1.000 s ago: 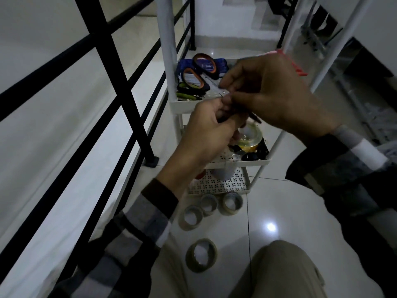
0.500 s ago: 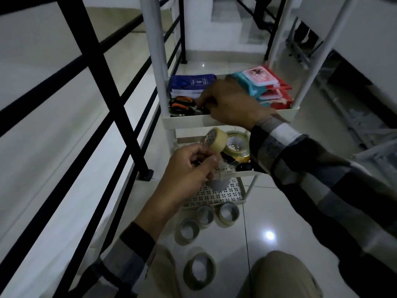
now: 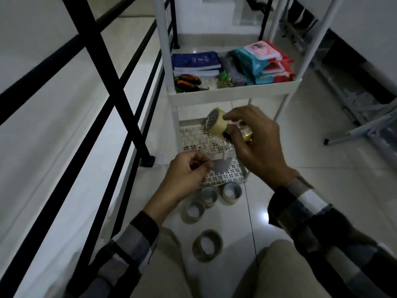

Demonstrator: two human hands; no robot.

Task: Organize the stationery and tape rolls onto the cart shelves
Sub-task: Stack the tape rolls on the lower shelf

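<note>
A white three-tier cart [image 3: 234, 91] stands in front of me. My right hand [image 3: 255, 147] reaches over the middle shelf [image 3: 197, 140] and pinches a cream masking tape roll [image 3: 216, 123], which stands tilted on edge. A clear yellowish tape roll [image 3: 246, 134] lies partly hidden under that hand. My left hand [image 3: 189, 168] hovers at the middle shelf's front edge, fingers curled shut; I cannot make out anything in them. Several tape rolls lie on the floor: a close group [image 3: 208, 195] by the bottom shelf [image 3: 227, 177] and one [image 3: 208, 245] nearer me.
The top shelf holds blue notebooks [image 3: 195, 61], orange-handled scissors [image 3: 187, 81] and packs of wipes [image 3: 262, 61]. A black railing [image 3: 107, 82] runs close along the left. A folded grey metal frame [image 3: 365, 117] lies on the right. My knees [image 3: 279, 265] are at the bottom.
My right hand has left the top shelf and come down to the masking tape roll at the middle shelf. My left hand has dropped lower and away from the roll.
</note>
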